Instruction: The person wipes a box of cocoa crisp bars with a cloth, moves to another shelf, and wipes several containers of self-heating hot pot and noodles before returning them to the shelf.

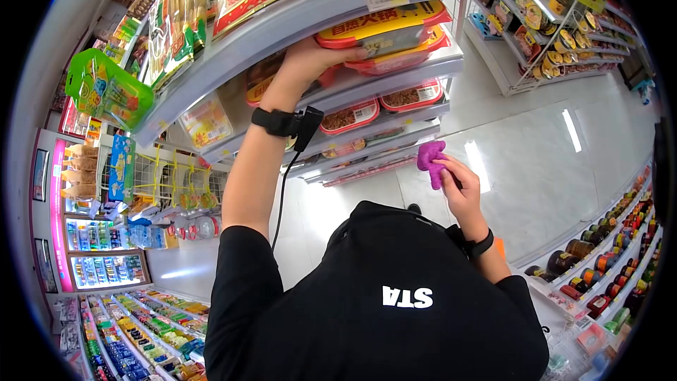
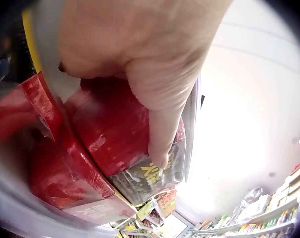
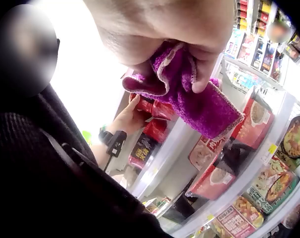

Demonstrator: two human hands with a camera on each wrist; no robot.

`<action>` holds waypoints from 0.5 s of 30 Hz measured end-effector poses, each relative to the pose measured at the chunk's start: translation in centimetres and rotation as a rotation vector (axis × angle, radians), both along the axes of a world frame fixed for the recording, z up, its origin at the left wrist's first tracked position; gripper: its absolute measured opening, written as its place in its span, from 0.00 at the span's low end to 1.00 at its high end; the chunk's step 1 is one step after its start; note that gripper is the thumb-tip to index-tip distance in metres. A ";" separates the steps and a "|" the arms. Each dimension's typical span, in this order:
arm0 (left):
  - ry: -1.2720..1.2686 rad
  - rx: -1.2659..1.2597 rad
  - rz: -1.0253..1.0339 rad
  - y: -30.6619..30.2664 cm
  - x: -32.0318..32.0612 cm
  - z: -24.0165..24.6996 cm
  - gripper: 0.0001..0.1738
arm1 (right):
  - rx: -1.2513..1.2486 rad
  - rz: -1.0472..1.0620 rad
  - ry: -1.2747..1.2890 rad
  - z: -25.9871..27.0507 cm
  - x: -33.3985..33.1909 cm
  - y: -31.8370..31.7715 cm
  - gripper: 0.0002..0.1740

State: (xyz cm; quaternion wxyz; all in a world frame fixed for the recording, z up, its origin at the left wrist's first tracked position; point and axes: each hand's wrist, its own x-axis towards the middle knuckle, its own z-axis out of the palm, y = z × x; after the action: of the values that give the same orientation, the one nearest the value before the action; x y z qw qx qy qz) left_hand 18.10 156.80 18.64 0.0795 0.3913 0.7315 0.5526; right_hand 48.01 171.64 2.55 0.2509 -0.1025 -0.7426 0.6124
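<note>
My left hand (image 1: 308, 62) reaches onto a shelf and holds the end of a self-heating hot pot box (image 1: 384, 28) with a yellow lid sleeve and red tray. In the left wrist view its thumb (image 2: 160, 141) lies along the box's side, while the other fingers are mostly hidden behind the red tray (image 2: 113, 134). A second box (image 1: 405, 62) of the same look sits directly underneath. Away from the shelf, my right hand (image 1: 462, 194) pinches a crumpled purple cloth (image 1: 431, 162); the right wrist view shows the cloth's pale stitched edge hanging below the fingers.
Above the left hand, a shelf edge (image 1: 303, 25) carries bagged goods. Lower shelves hold red-rimmed food trays (image 1: 350, 117). A green hanging bag (image 1: 106, 88) juts out at the left. Rows of jars (image 1: 564, 261) stand at the right, beyond the tiled floor (image 1: 522, 148).
</note>
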 end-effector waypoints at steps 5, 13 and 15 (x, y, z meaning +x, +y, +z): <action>0.027 -0.014 0.070 -0.3 0.0 -0.7 0.32 | 0.060 -0.018 0.056 -0.6 -0.3 0.0 0.11; -0.201 0.179 0.029 -2.4 -0.9 -1.1 0.27 | 0.067 -0.016 0.010 -0.1 -0.8 -0.1 0.11; -0.193 0.128 0.032 -3.6 -0.8 -0.4 0.24 | 0.068 -0.010 0.004 -0.1 -0.9 -0.2 0.11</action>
State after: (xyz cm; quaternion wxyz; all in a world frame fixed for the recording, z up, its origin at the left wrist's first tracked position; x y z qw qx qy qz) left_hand 17.25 153.22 18.21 0.1158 0.3289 0.6899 0.6344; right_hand 47.07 171.40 2.41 0.2587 -0.0963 -0.7619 0.5860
